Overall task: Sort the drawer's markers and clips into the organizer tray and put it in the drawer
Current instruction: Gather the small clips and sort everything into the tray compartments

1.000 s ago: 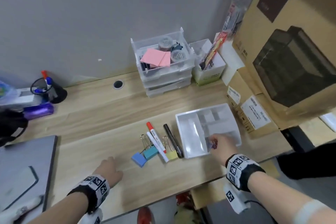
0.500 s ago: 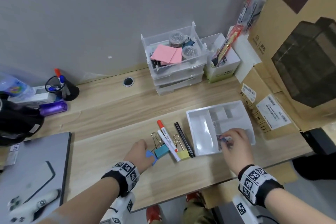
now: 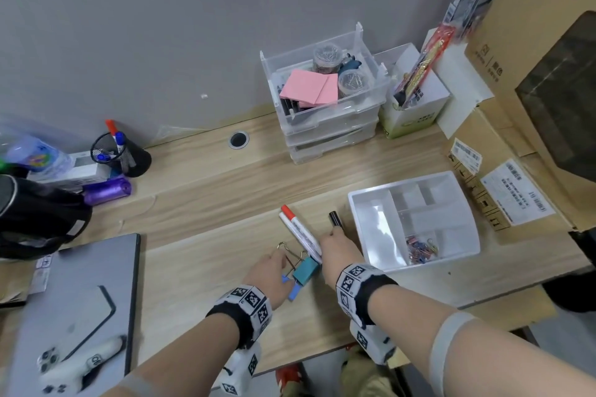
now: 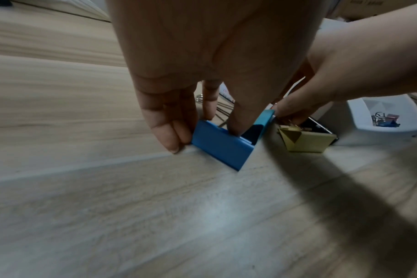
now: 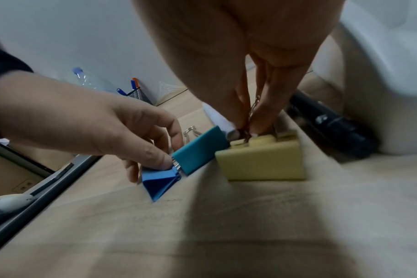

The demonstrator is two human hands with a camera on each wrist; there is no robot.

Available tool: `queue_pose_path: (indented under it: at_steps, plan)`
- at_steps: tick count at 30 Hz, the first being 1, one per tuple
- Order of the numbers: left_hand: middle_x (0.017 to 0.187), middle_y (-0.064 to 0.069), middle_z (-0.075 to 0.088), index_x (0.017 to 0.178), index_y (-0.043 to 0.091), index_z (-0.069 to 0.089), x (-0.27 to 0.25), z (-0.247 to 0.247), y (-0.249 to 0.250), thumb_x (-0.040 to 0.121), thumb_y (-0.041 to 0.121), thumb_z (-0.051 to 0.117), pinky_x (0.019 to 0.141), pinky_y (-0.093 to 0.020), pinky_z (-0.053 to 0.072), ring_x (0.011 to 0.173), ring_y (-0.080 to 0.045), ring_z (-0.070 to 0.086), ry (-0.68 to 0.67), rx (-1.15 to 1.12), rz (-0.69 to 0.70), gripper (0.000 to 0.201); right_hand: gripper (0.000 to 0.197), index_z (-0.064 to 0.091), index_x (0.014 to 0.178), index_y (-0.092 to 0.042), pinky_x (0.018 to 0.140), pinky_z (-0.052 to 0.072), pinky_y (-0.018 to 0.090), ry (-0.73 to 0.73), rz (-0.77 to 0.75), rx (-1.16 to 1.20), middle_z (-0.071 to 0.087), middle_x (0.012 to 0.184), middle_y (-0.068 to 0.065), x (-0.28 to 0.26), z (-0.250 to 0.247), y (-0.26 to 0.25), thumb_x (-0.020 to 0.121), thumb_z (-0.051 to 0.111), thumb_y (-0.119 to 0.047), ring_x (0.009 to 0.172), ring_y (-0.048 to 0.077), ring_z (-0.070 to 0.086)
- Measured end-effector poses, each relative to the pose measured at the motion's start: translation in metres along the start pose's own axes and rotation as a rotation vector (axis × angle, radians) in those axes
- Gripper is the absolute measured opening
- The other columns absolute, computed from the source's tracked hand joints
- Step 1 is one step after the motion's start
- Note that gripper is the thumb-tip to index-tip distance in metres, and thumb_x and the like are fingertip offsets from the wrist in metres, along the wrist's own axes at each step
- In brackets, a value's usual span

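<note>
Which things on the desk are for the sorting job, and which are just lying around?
For the job:
- white tray with small clips inside
- blue clip, gripped by the left hand
- teal clip
- yellow clip, wire handles pinched by the right hand
- red-capped marker
- black marker

Just lying about:
- laptop
- pen cup
- cardboard boxes
- purple roll

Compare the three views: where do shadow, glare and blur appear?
Head view: sharp, with glare on the white organizer tray floor and edges bowed by the wide lens. Left wrist view: a dark shadow crosses the desk, its near surface smeared. Right wrist view: blurred at the borders, shadow below the yellow binder clip.
</note>
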State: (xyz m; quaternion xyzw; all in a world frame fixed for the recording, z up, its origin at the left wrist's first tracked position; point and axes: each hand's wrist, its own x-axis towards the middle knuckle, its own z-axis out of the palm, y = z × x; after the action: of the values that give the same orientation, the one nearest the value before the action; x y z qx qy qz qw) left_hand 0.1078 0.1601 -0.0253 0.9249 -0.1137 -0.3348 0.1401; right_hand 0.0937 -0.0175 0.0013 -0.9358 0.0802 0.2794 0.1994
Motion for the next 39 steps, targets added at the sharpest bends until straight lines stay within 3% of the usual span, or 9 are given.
queue_pose_path:
  at_steps: [4,10,14,19,27,30,32,34,39]
  plan:
    - [0.105,-0.002,0.05,0.098,0.02,0.042,0.003,0.0,-0.004,0.085,0.026,0.065,0.074,-0.028,0.039,0.085,-0.018,0.048,-0.033,-0.004,0.007,0.027,0.022,0.065,0.108,-0.005,0.088,0.052,0.034,0.027,-0.013,0.077,0.056,0.115,0.012,-0.003,0.0,0.004,0.087,0.063,-0.001,0.098,0.029,0.063]
    - [0.105,-0.004,0.046,0.099,0.016,0.041,0.011,-0.005,0.002,0.084,0.032,0.065,0.07,-0.028,0.037,0.085,-0.018,0.046,-0.143,0.019,-0.015,0.033,0.01,0.065,0.1,-0.016,0.081,0.055,0.031,0.222,-0.082,0.303,0.066,0.097,0.0,-0.029,-0.019,0.019,0.092,0.059,-0.015,0.089,0.018,0.063]
    - [0.114,-0.009,0.049,0.103,0.014,0.042,0.013,-0.006,0.004,0.079,0.041,0.068,0.071,-0.03,0.04,0.088,-0.019,0.047,-0.181,0.033,-0.055,0.045,0.025,0.061,0.113,-0.013,0.09,0.052,0.035,0.139,-0.053,0.288,0.058,0.112,0.003,-0.027,-0.009,0.034,0.089,0.06,-0.008,0.1,0.023,0.061]
    - [0.103,-0.003,0.048,0.098,0.017,0.042,0.014,-0.002,0.002,0.072,0.052,0.07,0.07,-0.031,0.04,0.088,-0.02,0.049,-0.147,-0.019,-0.087,0.052,0.032,0.057,0.118,-0.012,0.088,0.054,0.038,0.047,-0.022,0.195,0.054,0.118,0.008,-0.018,0.003,0.02,0.087,0.06,-0.003,0.099,0.028,0.063]
    - [0.101,0.0,0.045,0.102,0.016,0.044,0.015,0.004,-0.002,0.063,0.051,0.076,0.069,-0.03,0.041,0.089,-0.019,0.049,-0.145,0.0,-0.081,0.061,0.004,0.065,0.094,-0.015,0.078,0.058,0.035,0.1,0.082,0.333,0.07,0.094,0.006,-0.013,-0.01,0.008,0.091,0.062,-0.015,0.086,0.022,0.068]
    - [0.101,0.0,0.046,0.102,0.016,0.046,0.014,0.002,-0.002,0.057,0.052,0.077,0.07,-0.029,0.045,0.089,-0.018,0.051,-0.151,-0.005,-0.081,0.066,0.015,0.058,0.08,-0.026,0.076,0.058,0.034,0.144,0.049,0.472,0.069,0.086,0.001,-0.018,-0.014,0.016,0.088,0.065,-0.016,0.081,0.019,0.067]
    - [0.1,0.001,0.046,0.102,0.018,0.044,0.013,-0.001,-0.001,0.053,0.053,0.077,0.066,-0.029,0.043,0.086,-0.017,0.05,-0.158,-0.009,-0.077,0.07,0.008,0.061,0.09,-0.021,0.078,0.056,0.033,0.113,-0.013,0.391,0.067,0.095,0.004,-0.019,-0.011,0.018,0.087,0.065,-0.015,0.086,0.021,0.065]
    - [0.1,0.0,0.047,0.104,0.019,0.042,0.012,-0.003,0.0,0.05,0.051,0.079,0.064,-0.028,0.041,0.085,-0.017,0.051,-0.163,-0.018,-0.07,0.072,0.019,0.061,0.105,-0.014,0.083,0.053,0.034,0.057,-0.052,0.274,0.06,0.108,0.008,-0.018,-0.001,0.018,0.086,0.065,-0.014,0.094,0.026,0.063]
    - [0.108,-0.002,0.047,0.113,0.019,0.041,0.012,-0.001,0.0,0.053,0.051,0.079,0.075,-0.03,0.048,0.096,-0.02,0.053,-0.186,-0.001,-0.071,0.079,0.028,0.058,0.116,-0.009,0.088,0.053,0.039,0.059,-0.013,0.142,0.056,0.117,0.012,-0.009,0.016,0.011,0.088,0.057,-0.003,0.099,0.032,0.064]
